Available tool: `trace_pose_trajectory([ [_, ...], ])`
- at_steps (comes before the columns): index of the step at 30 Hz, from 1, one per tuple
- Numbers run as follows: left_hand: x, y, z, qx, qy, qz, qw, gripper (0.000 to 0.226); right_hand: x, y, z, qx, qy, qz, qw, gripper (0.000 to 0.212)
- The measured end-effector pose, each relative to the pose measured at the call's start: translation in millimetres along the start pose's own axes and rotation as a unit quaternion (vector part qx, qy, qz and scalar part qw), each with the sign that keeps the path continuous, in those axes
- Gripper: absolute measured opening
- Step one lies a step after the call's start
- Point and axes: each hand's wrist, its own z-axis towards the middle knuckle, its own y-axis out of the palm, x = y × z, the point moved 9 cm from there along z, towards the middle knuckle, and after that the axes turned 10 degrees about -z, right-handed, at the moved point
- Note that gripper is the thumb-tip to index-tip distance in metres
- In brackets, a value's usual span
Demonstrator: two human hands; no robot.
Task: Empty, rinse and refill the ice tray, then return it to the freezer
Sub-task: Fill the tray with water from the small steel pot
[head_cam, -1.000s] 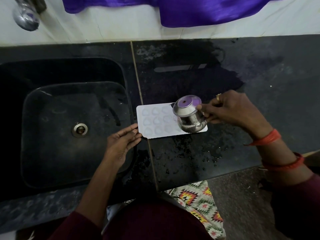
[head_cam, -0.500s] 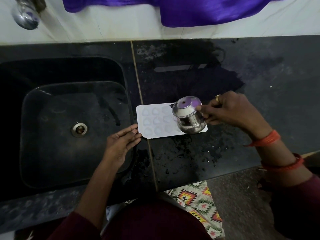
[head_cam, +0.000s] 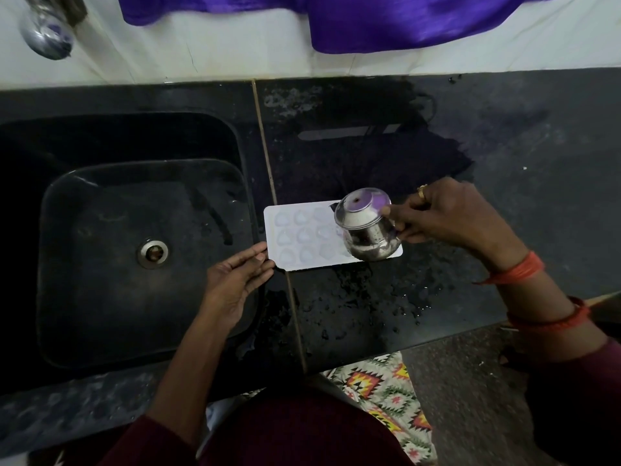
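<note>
Pot (head_cam: 366, 230) barely shifted; right hand (head_cam: 450, 216) grips it, tipped over tray (head_cam: 302, 237). Left hand (head_cam: 232, 284), fingers flat, steadies tray. Refilling, I judge: pour slowly.

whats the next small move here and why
Probably slide the tilted pot left along the tray, pouring into the cells there. The right hand holds it over the tray's right end only, the left cells lie uncovered, and the left hand steadies the near left corner with straight fingers. How full each cell is cannot be told.
</note>
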Motion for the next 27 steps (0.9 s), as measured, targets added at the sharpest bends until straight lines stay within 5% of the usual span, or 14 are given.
trace_pose_trajectory([
  [27,-2.9,-2.6,4.4,0.005,-0.005,-0.004,1.0,0.021,-15.9,-12.8,-4.4,0.039,-0.032,-0.002,0.999,0.035],
])
